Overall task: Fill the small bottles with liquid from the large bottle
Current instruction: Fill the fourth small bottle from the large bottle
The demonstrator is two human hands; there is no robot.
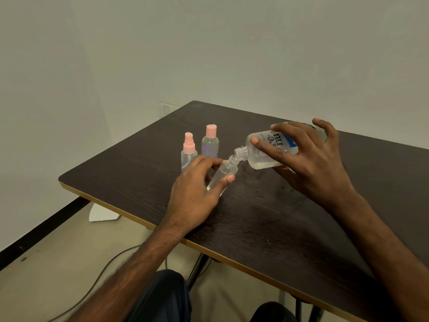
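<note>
A: where are we seeing the large bottle (260, 159)?
B: we're seeing it tipped nearly flat above the table (255, 224), uncapped mouth pointing left; the right hand (311, 159) is gripping it from above, fingers curled over the labelled body, index finger lying along it toward the shoulder; the neck is sticking out clear of the grip on the left.
A: and the one receiving?
B: the open small bottle (226, 169) is leaning, mouth up and to the right, just under the large bottle's mouth; touching or just apart, we can't tell; the left hand (195, 189) is pinching it at mid-body, thumb on the near side, fingers behind; the neck is poking out above the grip; the base is hiding behind the hand.
A: liquid?
B: clear liquid is pooling along the large bottle's low side; whether any is flowing, we can't tell.
A: others?
B: the spray bottle (189, 152) and the pink-capped bottle (210, 142) are standing upright side by side, just beyond the left hand; both are wearing their pink tops.
</note>
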